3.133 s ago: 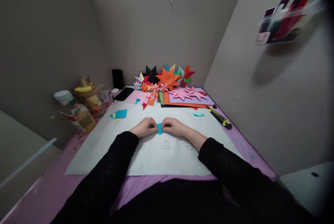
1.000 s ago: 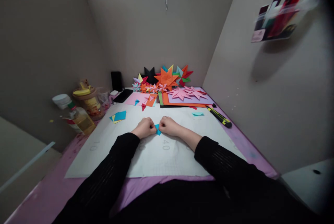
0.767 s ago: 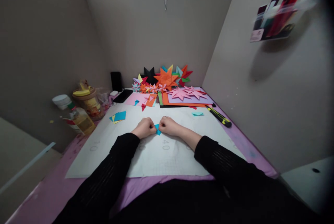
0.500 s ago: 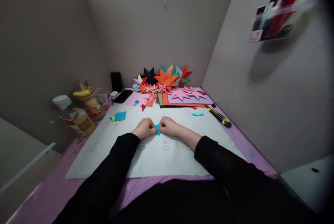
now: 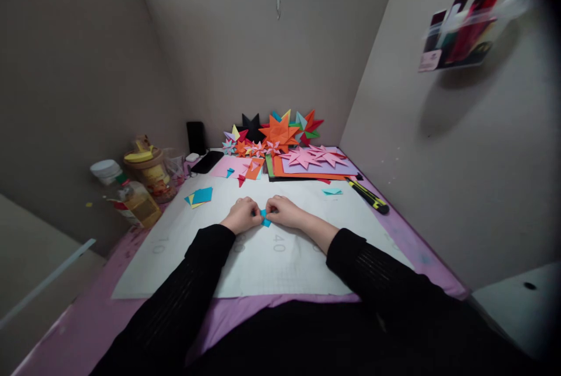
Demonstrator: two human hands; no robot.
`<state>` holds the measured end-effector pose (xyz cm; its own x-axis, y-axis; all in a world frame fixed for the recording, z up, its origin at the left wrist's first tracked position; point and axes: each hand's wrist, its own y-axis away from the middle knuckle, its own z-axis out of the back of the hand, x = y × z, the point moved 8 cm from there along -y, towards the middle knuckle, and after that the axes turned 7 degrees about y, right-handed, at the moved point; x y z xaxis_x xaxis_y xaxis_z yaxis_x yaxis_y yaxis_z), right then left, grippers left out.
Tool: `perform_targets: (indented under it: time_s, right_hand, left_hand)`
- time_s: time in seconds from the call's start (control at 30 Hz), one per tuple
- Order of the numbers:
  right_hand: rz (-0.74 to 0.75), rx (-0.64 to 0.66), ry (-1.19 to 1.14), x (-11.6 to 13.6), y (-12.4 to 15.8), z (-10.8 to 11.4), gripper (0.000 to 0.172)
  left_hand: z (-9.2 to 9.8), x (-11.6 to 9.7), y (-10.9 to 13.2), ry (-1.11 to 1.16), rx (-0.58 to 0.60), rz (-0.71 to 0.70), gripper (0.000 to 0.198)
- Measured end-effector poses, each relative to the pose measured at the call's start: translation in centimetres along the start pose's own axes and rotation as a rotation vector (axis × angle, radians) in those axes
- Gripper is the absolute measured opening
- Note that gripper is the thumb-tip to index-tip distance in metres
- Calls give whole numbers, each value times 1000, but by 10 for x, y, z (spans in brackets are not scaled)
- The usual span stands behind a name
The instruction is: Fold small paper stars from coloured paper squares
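Between my two hands, low over the white sheet (image 5: pixel 258 271), is a small piece of blue paper (image 5: pixel 265 220), partly hidden by fingers. My left hand (image 5: pixel 243 215) is closed in a pinch at its left edge. From the other side, my right hand (image 5: pixel 283 211) pinches the right edge. Folds in the paper are too small to make out. To the left lie blue and yellow paper squares (image 5: pixel 201 195). Off to the right sits a folded light-blue paper piece (image 5: pixel 332 192).
Folded paper stars (image 5: pixel 280 132) lean against the back wall, with pink stars (image 5: pixel 302 157) on stacked coloured sheets. A yellow-black utility knife (image 5: pixel 368 196) lies right. Phones (image 5: pixel 207 162), a bottle (image 5: pixel 142 203) and a tub (image 5: pixel 153 174) stand left. Grey panels enclose the table.
Both hands stay nearly in place on the blue paper. Only a slight shift of the fingers and of the whole view shows.
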<state>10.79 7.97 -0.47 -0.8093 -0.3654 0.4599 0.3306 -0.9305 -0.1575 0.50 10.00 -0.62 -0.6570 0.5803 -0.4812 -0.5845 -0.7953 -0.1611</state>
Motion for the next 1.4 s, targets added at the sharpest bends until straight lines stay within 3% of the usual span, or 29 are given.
perform_targets:
  time_s: [0.27, 0.5, 0.63, 0.77, 0.93, 1.4]
  right_hand:
    - [-25, -1, 19, -2, -3, -3, 6]
    - [-186, 84, -28, -12, -9, -6, 17]
    - [-227, 108, -26, -11, -9, -4, 22]
    - [-206, 110, -27, -8, -8, -2, 25]
    - [-202, 122, -26, -10, -9, -4, 23]
    - [-168, 124, -11, -8, -10, -4, 20]
  left_hand:
    - [-2, 2, 1, 18, 17, 7, 15]
    - [3, -2, 4, 79, 10, -27, 21]
    - [12, -18, 16, 79, -43, -168, 16]
    - [7, -33, 28, -21, 16, -337, 27]
    - [0, -38, 31, -122, 62, -395, 33]
    - [-2, -67, 45, -182, 169, -536, 25]
